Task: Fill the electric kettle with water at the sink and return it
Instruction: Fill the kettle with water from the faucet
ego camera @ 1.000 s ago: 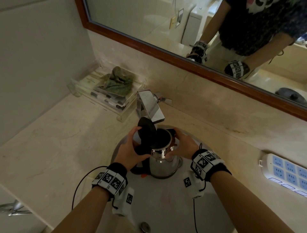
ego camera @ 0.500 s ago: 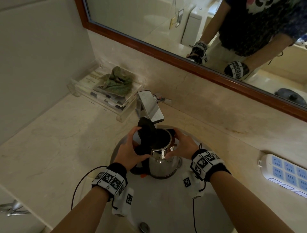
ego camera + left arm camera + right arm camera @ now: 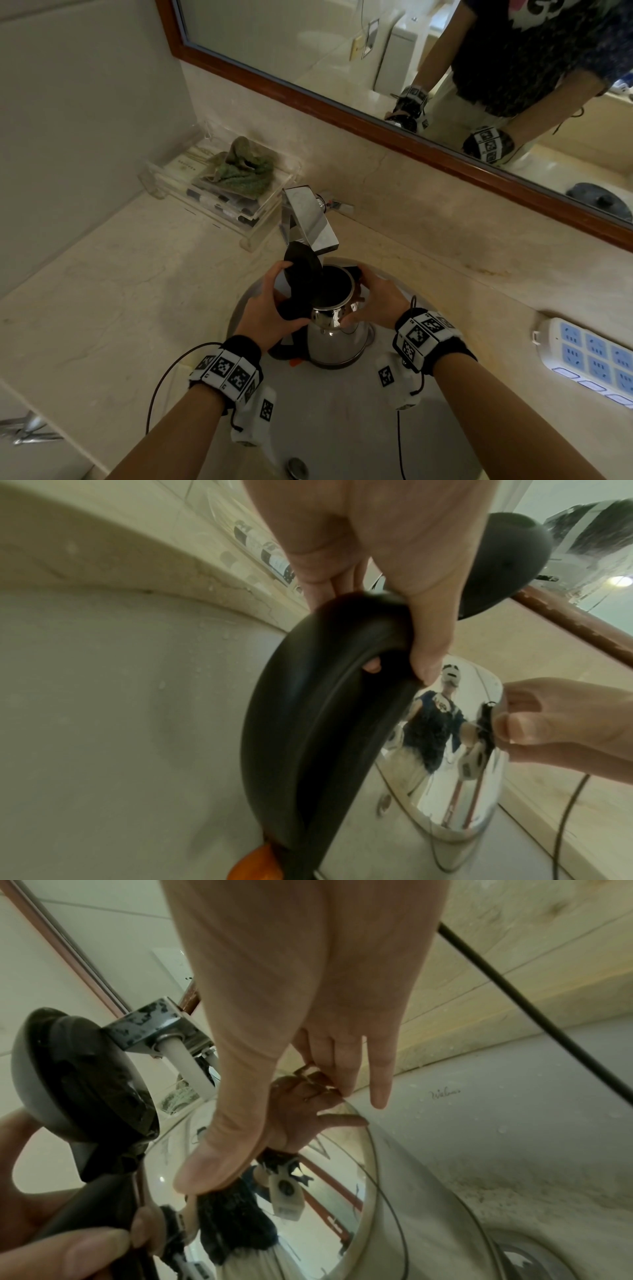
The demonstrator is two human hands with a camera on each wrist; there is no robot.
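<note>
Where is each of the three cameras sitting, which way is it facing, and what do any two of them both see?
Head: on the person's head, facing forward and down at the sink and faucet; both forearms, the left hand and right hand show.
Left wrist: under the left hand, looking along its fingers curled round the kettle handle.
Right wrist: under the right hand, looking along its thumb and fingers on the kettle body.
Shared: both wrist views show the raised lid and the other hand's fingertips.
</note>
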